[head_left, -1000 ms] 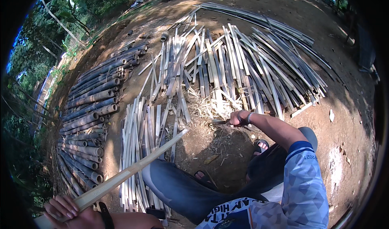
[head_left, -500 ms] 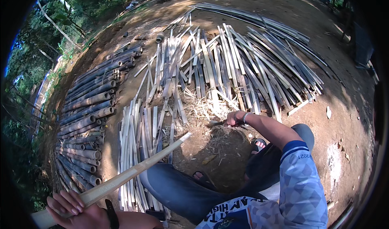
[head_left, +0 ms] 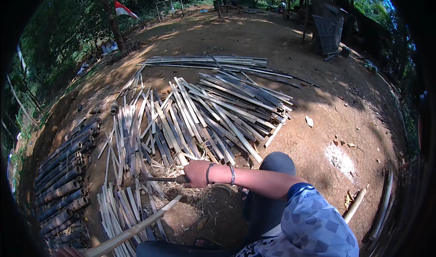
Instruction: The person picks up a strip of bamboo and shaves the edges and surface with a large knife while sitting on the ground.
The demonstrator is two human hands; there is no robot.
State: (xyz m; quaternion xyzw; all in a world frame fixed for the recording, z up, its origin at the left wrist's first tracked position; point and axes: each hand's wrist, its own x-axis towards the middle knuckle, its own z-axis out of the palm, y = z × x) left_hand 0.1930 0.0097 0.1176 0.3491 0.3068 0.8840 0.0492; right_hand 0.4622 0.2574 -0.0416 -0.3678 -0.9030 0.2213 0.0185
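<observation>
My right hand (head_left: pixel 197 173) is closed round the wooden handle of a long knife (head_left: pixel 156 179), whose dark blade points left. Below the blade a pale split bamboo strip (head_left: pixel 136 228) slants up from the lower left, its free end apart from the knife. My left hand (head_left: pixel 68 251) shows only in part at the bottom edge, its fingers at the near end of that strip. Thin shavings (head_left: pixel 165 169) litter the ground behind the knife.
Split bamboo slats (head_left: pixel 231 104) lie in a wide heap ahead, with more slats (head_left: pixel 119 211) at near left. Dark round bamboo poles (head_left: pixel 63 191) are stacked at far left. A cut pole (head_left: pixel 355 205) lies at right. A hut (head_left: pixel 328 29) stands far back.
The view has tipped up and turned right, bringing the hut and a flag in. My right hand has lifted, and the knife blade now shows lengthwise. My left hand has mostly left the picture.
</observation>
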